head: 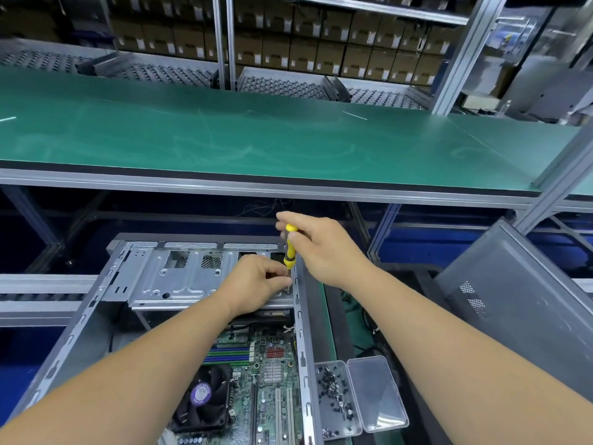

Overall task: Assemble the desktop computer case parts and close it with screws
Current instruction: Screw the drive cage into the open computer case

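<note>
- Computer case [106, 303] lay open on its side low in the view, its grey metal frame showing the motherboard [266, 374] and a black fan [205, 396] inside.
- A silver drive cage [179, 277] sat at the far end of the case.
- The right hand [324, 248] gripped a yellow screwdriver [290, 248] standing upright, its tip at the cage's right corner.
- The left hand [256, 284] pinched near the tip; what it pinched was hidden.
- A clear screw box [337, 399] stood just beside the case's right wall, with the grey side panel [519, 303] leaning further right.
- The green tabletop [256, 136] stretched wide beyond the case.
</note>
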